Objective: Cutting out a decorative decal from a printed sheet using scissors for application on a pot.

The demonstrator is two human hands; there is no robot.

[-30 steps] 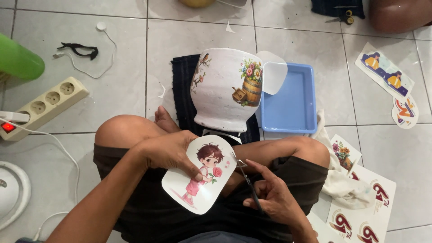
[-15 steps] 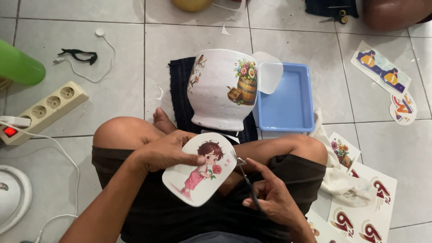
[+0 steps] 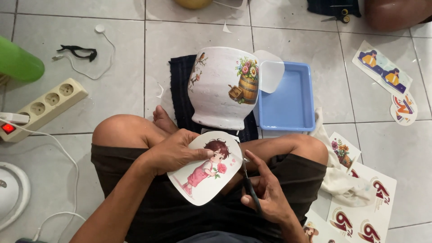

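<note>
Left hand (image 3: 173, 150) grips paper cutout (image 3: 208, 168); right hand (image 3: 265, 193) closed on scissors (image 3: 249, 182), blades at cutout edge, white pot (image 3: 220, 90) ahead.

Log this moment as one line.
left hand: holds cutout | right hand: scissors at cutout's edge | pot on cloth ahead | tray beside pot

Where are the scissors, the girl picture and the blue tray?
small dark scissors (image 3: 249, 186), head view, on the blades.
white paper cutout of a cartoon girl (image 3: 204, 173), head view, on her pink dress.
blue plastic tray (image 3: 288, 101), head view, on its bare floor.
</note>
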